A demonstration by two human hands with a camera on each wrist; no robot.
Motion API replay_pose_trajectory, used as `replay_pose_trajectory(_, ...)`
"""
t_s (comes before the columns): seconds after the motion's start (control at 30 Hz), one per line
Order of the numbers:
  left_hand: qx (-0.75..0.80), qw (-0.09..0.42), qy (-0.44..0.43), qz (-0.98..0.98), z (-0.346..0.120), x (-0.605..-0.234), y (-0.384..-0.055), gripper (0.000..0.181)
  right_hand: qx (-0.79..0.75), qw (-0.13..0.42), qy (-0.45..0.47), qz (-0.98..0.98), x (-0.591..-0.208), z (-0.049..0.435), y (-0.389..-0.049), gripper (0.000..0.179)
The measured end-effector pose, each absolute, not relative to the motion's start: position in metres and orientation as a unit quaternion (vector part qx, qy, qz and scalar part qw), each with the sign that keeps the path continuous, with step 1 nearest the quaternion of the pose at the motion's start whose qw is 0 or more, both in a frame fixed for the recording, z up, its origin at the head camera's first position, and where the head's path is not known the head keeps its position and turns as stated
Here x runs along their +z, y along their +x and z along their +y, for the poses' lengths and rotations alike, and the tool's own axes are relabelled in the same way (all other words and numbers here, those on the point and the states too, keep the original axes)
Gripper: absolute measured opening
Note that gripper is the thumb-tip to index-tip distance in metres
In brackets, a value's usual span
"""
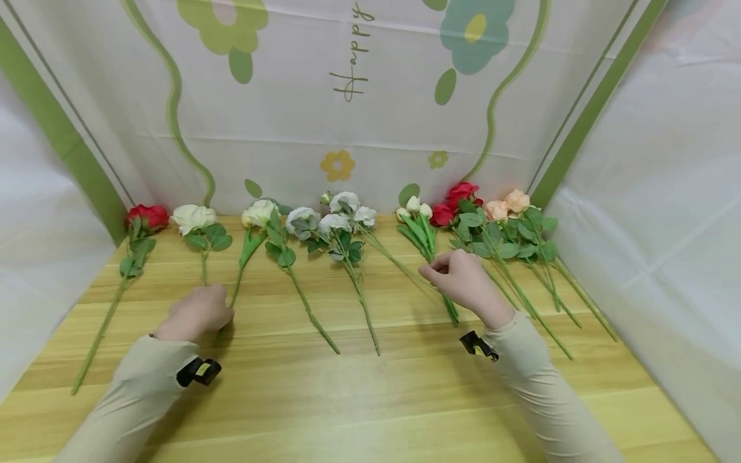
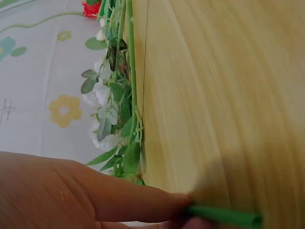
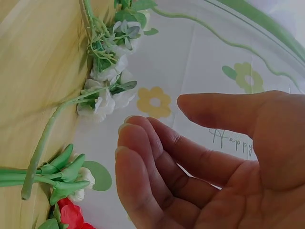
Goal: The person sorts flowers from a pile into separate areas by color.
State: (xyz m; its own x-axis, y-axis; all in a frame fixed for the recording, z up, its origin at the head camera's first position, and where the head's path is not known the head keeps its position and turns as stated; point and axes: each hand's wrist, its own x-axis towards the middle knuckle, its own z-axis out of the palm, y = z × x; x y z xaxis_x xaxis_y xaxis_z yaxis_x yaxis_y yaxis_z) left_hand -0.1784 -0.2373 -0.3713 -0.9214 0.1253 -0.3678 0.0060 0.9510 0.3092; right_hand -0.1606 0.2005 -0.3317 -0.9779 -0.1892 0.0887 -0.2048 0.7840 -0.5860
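Observation:
My left hand point(image 1: 199, 313) is low over the table at the left, its thumb and fingers pinching a green stem point(image 2: 228, 215) near its cut end. In the head view, that hand meets the stem of a white flower with a long bright green leaf point(image 1: 250, 247). A white rose point(image 1: 193, 218) lies just beyond, its lower stem hidden by the hand. My right hand point(image 1: 463, 286) hovers above the stems of the white tulips point(image 1: 413, 209). Its fingers are loosely curled with the thumb apart, and nothing is between them in the right wrist view point(image 3: 190, 162).
A red rose point(image 1: 148, 217) lies at far left. White flowers point(image 1: 336, 218) lie in the middle, red roses point(image 1: 457, 202) and peach roses point(image 1: 509, 204) at right. All lie along the back of the wooden table point(image 1: 347, 411), before a printed cloth point(image 1: 278, 116).

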Motion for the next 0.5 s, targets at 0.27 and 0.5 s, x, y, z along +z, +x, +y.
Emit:
replay_pose_trajectory(0.27,0.173,0.19,0.071,0.964,-0.241,-0.372,-0.18,0.008,0.321,0.004,0.108,-0.941,-0.335,0.197,-0.161,0.023)
replay_pose_trajectory(0.5,0.233,0.187,0.091,0.95,-0.249,-0.371,-0.185,0.038,0.322,0.007,0.115,-0.94,-0.337,0.193,-0.159,0.02)
